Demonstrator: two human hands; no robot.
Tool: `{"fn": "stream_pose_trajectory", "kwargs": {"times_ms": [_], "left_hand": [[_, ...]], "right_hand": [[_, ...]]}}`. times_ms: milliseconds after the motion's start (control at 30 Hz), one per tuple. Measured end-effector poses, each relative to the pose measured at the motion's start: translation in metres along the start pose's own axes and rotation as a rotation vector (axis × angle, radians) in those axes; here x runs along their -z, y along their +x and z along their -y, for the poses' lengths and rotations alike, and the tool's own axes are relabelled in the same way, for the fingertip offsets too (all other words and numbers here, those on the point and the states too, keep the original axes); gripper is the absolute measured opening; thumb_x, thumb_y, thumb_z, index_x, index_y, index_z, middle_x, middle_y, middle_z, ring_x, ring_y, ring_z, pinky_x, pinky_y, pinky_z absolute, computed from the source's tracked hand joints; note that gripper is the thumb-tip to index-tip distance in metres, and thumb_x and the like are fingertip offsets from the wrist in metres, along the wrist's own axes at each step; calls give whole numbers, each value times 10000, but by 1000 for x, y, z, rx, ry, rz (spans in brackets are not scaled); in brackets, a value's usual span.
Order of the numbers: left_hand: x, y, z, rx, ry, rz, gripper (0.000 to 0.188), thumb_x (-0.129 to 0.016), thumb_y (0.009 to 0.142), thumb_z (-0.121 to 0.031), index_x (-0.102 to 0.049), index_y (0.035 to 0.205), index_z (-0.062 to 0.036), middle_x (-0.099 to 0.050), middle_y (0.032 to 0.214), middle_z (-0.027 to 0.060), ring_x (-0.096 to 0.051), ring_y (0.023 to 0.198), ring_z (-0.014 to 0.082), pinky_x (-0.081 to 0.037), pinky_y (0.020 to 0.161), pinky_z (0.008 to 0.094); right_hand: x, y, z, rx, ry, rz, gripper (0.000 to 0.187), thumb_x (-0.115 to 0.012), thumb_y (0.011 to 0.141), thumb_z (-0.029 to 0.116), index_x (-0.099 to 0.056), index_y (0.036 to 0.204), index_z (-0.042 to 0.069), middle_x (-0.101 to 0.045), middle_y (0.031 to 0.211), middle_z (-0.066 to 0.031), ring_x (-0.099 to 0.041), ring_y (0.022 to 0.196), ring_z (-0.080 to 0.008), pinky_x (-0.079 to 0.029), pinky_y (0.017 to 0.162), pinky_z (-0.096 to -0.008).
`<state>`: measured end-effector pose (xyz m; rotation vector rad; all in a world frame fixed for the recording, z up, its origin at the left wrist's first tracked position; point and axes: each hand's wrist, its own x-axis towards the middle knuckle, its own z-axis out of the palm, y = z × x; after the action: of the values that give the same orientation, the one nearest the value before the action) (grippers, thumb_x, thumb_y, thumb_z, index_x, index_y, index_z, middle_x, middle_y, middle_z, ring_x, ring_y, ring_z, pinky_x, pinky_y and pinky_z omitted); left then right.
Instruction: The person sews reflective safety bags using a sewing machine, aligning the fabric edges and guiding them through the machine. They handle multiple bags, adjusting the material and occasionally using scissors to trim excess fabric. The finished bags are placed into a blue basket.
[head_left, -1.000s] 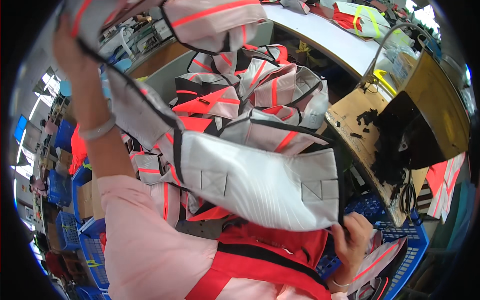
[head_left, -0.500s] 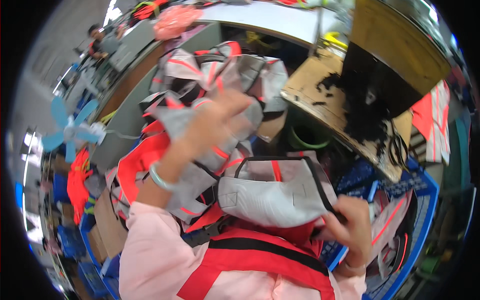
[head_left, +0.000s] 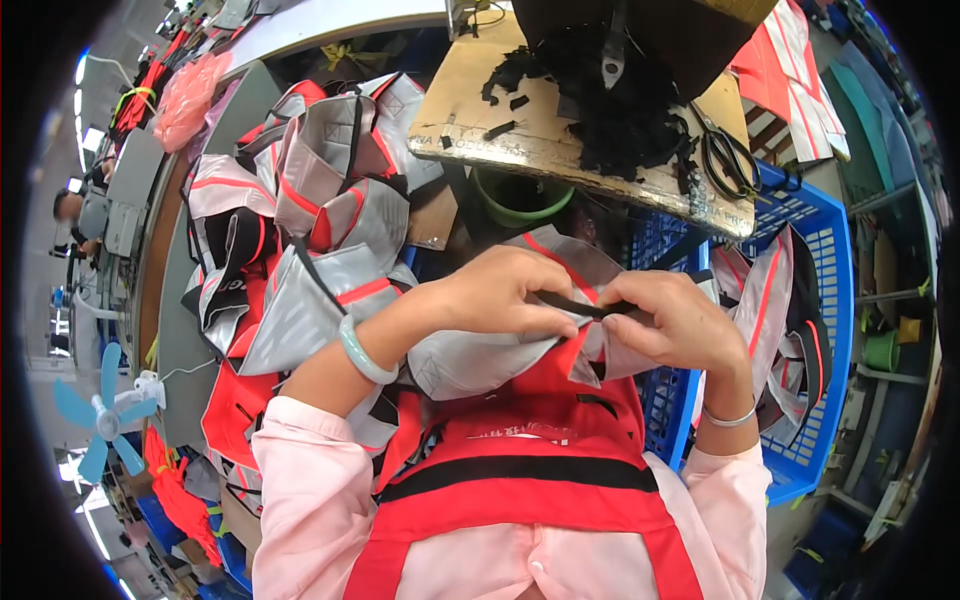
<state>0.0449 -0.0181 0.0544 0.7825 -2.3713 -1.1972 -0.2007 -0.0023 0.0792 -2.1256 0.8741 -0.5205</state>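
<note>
In front of my chest I hold a grey fabric piece [head_left: 465, 358] with a bright red stripe and black edging, and part of it lies against my red apron. The fingers of my left hand [head_left: 500, 292] pinch its black edge. Close beside them, my right hand [head_left: 690, 322] grips the same edge with thumb and forefinger, a small gap between the hands. Folds and fingers hide just how the edging lies. To the left is a heap of similar grey and red sewn pieces [head_left: 340, 210].
Ahead stands a cardboard-topped surface [head_left: 470, 120] strewn with black scraps [head_left: 630, 110], with black scissors [head_left: 728, 165] at its right. Below it is a green bin [head_left: 520, 205]. A blue basket [head_left: 830, 250] holding more pieces is at my right. A blue fan [head_left: 105, 415] is far left.
My left hand came down from over the heap to the fabric's black edge, and my right hand moved up and inward to meet it. The head view turned too, shifting the surroundings.
</note>
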Motion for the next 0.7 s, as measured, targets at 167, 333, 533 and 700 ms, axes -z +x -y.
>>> {"fn": "stream_pose_trajectory", "kwargs": {"times_ms": [167, 333, 533, 700], "left_hand": [[19, 2, -3, 69, -76, -68, 216, -688, 797, -186, -672, 904, 1, -659, 817, 125, -639, 735, 233, -506, 673, 323], [44, 17, -17, 207, -119, -249, 219, -708, 776, -173, -684, 909, -2, -656, 811, 97, -625, 713, 192, -494, 660, 290], [66, 48, -32, 195, -143, -289, 302, -750, 766, -225, -696, 938, 17, -681, 828, 101, -616, 739, 133, -489, 680, 269], [66, 63, -12, 221, -205, -299, 271, -741, 766, -165, -694, 952, 27, -688, 844, 72, -607, 771, 106, -480, 728, 245]], "right_hand": [[-4, 5, -12, -59, 68, -124, 221, -645, 782, 194, -634, 879, -5, -627, 769, -163, -612, 685, -325, -482, 613, -375], [18, 19, -8, -180, 122, -263, 194, -641, 799, 165, -613, 866, -15, -579, 707, -121, -554, 616, -189, -451, 583, -302], [43, 34, -2, -172, 267, -373, 194, -601, 821, 138, -620, 899, -39, -617, 720, -55, -526, 667, -96, -440, 599, -256], [49, 52, -18, -150, 290, -330, 223, -575, 845, 144, -626, 935, -54, -644, 760, -64, -541, 713, -86, -456, 655, -249]]}}
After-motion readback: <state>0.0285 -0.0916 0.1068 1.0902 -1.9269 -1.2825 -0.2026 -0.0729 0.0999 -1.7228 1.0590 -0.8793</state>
